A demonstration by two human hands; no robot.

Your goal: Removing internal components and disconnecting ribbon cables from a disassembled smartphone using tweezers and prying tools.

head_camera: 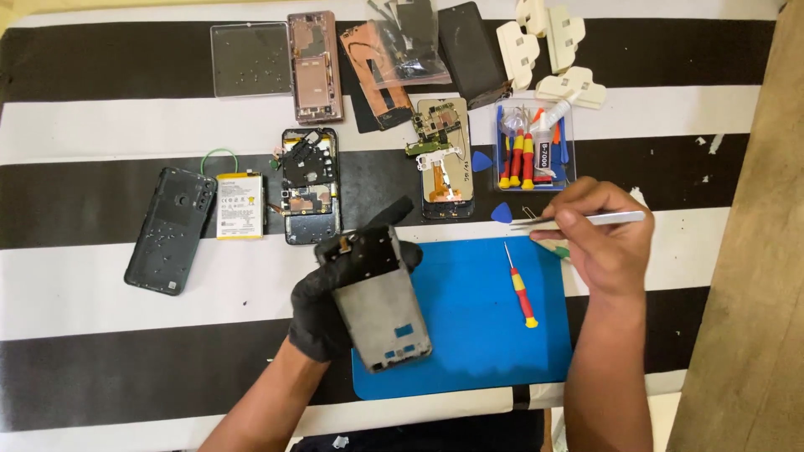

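Left hand [322, 305] in a black glove grips a phone frame [378, 295]; bare right hand [605, 238] pinches tweezers [586, 219].

Head view: the left hand is closed round the frame's left edge, holding it tilted above the near-left part of the blue mat [477, 335]. The right hand is closed on the tweezers at the mat's far-right corner, tips pointing left toward a blue pick [501, 213]. A red and yellow screwdriver [522, 289] lies on the mat between the hands. Farther off on the striped cloth [84, 276] lie an opened phone [310, 186], a battery [239, 206], a dark back cover [172, 230] at the left, and a tool tray [534, 146] at the right.
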